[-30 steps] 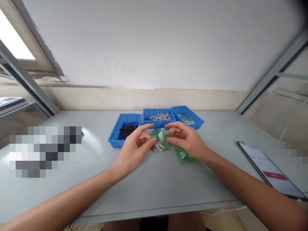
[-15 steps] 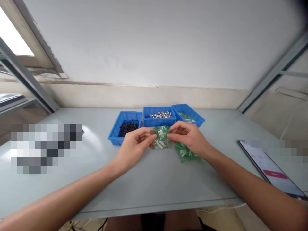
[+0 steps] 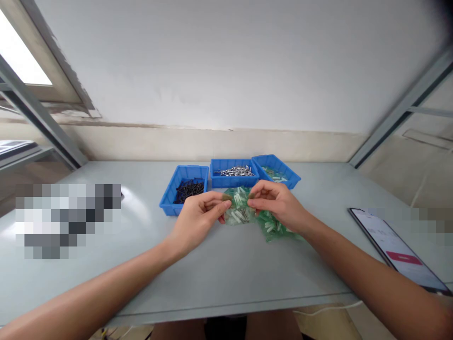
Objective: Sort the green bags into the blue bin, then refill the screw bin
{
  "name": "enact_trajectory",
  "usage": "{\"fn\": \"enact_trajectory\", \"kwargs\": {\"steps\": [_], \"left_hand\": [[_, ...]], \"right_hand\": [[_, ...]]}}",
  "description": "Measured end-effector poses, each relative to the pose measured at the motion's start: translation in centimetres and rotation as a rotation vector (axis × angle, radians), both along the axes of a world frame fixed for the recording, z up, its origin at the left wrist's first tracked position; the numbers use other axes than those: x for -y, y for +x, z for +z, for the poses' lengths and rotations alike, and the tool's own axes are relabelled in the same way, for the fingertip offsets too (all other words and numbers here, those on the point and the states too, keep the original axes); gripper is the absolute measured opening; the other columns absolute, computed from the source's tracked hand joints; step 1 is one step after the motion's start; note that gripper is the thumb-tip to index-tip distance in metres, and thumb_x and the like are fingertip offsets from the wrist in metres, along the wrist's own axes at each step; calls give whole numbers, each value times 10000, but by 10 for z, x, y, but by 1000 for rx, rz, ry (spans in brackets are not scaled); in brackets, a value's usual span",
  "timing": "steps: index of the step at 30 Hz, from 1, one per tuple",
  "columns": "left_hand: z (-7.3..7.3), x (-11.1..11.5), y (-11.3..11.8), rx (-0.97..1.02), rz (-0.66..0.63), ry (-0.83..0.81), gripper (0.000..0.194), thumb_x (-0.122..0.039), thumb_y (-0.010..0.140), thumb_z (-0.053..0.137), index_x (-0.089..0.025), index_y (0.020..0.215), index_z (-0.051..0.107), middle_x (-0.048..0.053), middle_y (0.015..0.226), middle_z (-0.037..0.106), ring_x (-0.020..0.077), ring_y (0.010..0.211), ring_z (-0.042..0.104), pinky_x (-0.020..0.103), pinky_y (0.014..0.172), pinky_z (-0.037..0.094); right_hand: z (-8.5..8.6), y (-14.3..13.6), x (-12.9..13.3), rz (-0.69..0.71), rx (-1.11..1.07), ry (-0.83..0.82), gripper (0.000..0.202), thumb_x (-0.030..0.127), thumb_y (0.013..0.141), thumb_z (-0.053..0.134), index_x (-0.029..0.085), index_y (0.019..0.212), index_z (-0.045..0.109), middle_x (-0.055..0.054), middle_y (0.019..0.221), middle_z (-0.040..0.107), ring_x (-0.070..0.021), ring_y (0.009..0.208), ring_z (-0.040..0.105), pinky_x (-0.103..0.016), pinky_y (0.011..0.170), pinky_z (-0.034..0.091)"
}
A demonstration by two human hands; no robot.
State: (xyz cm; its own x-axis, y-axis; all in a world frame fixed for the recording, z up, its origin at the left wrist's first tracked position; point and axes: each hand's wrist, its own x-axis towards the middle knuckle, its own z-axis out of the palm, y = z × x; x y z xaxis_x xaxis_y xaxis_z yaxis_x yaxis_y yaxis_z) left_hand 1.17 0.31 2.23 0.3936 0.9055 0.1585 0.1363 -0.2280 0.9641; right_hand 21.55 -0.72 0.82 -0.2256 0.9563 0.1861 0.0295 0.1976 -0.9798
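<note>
A small green-tinted clear plastic bag point(image 3: 238, 215) hangs between my hands, with white plugs and thin metal pieces showing through it. My left hand point(image 3: 201, 210) pinches its left upper edge between thumb and fingers. On the opposite edge, my right hand point(image 3: 272, 200) has a similar pinch. Beneath the right hand and wrist lies green plastic bagging point(image 3: 272, 227) with more white plugs, partly hidden by that hand. Just beyond my left hand is a blue bin of black screws point(image 3: 166, 204).
A blue bin of silver screws or nails point(image 3: 233, 180) stands at the back middle. To its right, an angled blue bin point(image 3: 292, 180) holds plugs in green plastic. A phone point(image 3: 392, 250) lies at the right; a blurred-out object point(image 3: 67, 217) is at the left.
Both hands keep their pinch on the bag. Its upper part looks slightly more spread out, and more of the green plastic shows between the fingers.
</note>
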Motion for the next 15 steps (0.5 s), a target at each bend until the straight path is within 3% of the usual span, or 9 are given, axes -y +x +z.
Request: {"fn": "enact_trajectory", "kwargs": {"steps": [9,15], "left_hand": [[-6,-1,-1,-61,-45,106,102,-249,842,565,-153,811,573,-36,591,529,107,559,526,223,546,434],[-10,-2,0,38,-139,13,101,-240,850,546,-154,803,520,-33,644,551,103,604,551,234,606,468]], "right_hand": [[3,1,0,60,60,-39,181,299,741,700,197,793,560,31,638,578,-120,568,587,-268,557,517],[3,-2,3,131,108,-57,158,308,791,647,205,813,529,39,685,566,-95,561,533,-251,564,465]]}}
